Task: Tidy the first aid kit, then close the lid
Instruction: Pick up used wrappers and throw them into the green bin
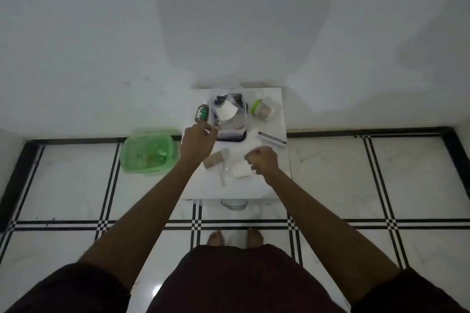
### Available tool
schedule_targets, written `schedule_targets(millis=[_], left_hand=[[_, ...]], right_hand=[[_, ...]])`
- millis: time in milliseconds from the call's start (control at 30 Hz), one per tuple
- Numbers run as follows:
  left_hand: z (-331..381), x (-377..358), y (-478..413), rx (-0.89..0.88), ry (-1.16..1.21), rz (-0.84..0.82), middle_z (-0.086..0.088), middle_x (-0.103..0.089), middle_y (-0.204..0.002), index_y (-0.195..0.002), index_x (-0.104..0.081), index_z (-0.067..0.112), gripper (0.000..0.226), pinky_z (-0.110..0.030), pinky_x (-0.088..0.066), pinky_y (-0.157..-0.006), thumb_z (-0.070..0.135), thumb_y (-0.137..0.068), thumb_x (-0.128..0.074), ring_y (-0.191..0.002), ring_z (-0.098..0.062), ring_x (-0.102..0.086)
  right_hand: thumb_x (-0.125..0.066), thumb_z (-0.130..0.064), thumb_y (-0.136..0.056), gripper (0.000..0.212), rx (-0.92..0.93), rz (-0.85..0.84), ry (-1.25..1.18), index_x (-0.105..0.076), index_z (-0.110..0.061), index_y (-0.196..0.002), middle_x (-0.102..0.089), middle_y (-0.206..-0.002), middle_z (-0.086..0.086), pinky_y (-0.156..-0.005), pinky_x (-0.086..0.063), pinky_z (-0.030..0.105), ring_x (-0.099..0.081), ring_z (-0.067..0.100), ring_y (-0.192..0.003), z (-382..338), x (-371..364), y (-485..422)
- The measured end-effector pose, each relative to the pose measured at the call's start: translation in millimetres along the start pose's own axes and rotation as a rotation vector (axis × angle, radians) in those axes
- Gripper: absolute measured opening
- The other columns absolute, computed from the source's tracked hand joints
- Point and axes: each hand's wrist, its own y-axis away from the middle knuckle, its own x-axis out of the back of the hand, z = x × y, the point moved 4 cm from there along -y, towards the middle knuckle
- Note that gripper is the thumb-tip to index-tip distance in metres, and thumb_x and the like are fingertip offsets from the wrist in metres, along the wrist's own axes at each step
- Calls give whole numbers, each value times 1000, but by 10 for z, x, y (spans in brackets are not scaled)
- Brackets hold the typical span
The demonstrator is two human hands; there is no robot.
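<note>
Head view, everything placed relative to the first aid kit box (228,115), a clear open container sitting on the small white table (277,99) against the wall, already partly filled with packets and a white sheet. Far left of the box, off the table on the tiled floor: green lid (148,151), well apart from it, so closing is not yet possible. Just left of the box, touching or nearly touching its side: a dark tube with a green label (201,112). At the box's near-left corner: left hand (199,142), fingers pinched on a small white item, too blurred to identify, poised at the rim. Nearer than the box: a tan bandage roll in clear wrap (216,159) and a clear flat packet beside it. Near-right of the box: right hand (262,160), fist clenched over a white pad or packet (241,170); whether it actually grips that I cannot tell. Right of the box: a narrow white carton with a dark stripe (271,138), and further back a green-capped item in a plastic bag (262,109). Judgement: mid-tidy, several loose items left. To do this step well: drop the small piece flat along the box's left wall, not on top of the white sheet, keep the stack below the rim so the lid seats, load bulky roll and carton next, then fetch lid.
</note>
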Motion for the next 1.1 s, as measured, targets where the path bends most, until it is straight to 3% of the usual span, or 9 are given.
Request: schedule_targets(millis=[133, 200, 300, 367, 467, 633, 800, 967, 1100], left_hand=[[-209, -159, -258, 263, 130, 43, -5, -59, -54, -51, -59, 16, 28, -47, -54, -80, 28, -77, -61, -67, -34, -61], [-235, -261, -355, 309, 149, 38, -5, -62, -59, -61, -66, 14, 21, -45, -55, -79, 30, -76, -64, -66, -32, -58], [-239, -427, -562, 289, 139, 51, -7, -72, -95, -95, -73, 12, 31, -36, -54, -83, 35, -76, -65, -84, -25, -65], [-236, -548, -690, 282, 93, 28, -7, -72, -88, -90, -74, 12, 31, -33, -53, -78, 38, -77, -64, -83, -24, -64], [-237, -703, -808, 324, -7, 8, -3, -54, -57, -56, -56, 11, 36, -26, -40, -54, 40, -76, -64, -61, -23, -55], [-368, -853, -927, 430, 27, 21, -7, -64, -67, -84, -64, 3, 45, -31, -54, -60, 45, -69, -73, -59, -24, -63], [-386, -758, -984, 525, 269, 90, -5, -57, -63, -66, -57, 7, 20, -32, -54, -57, 19, -70, -73, -47, -19, -53], [-324, -491, -911, 436, 485, 154, -2, -44, -48, -53, -53, 12, 27, -23, -40, -47, 15, -71, -72, -38, -15, -40], [-283, -214, -790, 389, 587, 187, -7, -50, -57, -61, -57, 8, 19, -26, -46, -56, 15, -75, -67, -53, -19, -47]], right_hand=[[-61, -10, -83, 24, -396, -61, -203, -45, -12, -65, -41, -61, 6, -53, -33, 24, -36, 17, -50, 601, -61, -161], [-62, -10, -82, 25, -459, -13, -309, -44, -12, -65, -36, -59, 5, -54, -32, 24, -30, 16, -49, 778, -120, -229], [-56, -18, -91, 23, -541, 5, -402, -47, -13, -70, -41, -65, 6, -58, -39, 29, -34, 17, -54, 896, -214, -386], [-63, -25, -88, 22, -570, 15, -456, -51, -12, -76, -47, -71, 6, -54, -41, 29, -42, 17, -57, 952, -277, -483], [-67, -40, -80, 29, -469, 12, -394, -57, -15, -92, -56, -83, 3, -56, -48, 29, -53, 16, -65, 1060, -350, -639], [-65, -27, -83, 13, -429, 69, -394, -58, -16, -80, -56, -74, 0, -53, -46, 27, -53, 13, -59, 1126, -436, -816], [-63, -23, -79, 10, -434, 63, -442, -56, -18, -75, -53, -71, 0, -54, -44, 26, -50, 13, -57, 1085, -423, -760], [-63, -12, -77, 9, -399, 191, -614, -56, -7, -74, -51, -68, 5, -55, -41, 26, -45, 17, -57, 730, -305, -612], [-60, -9, -72, 6, -277, 258, -609, -58, -6, -67, -59, -72, 11, -59, -51, 31, -55, 23, -67, 252, -205, -471]])
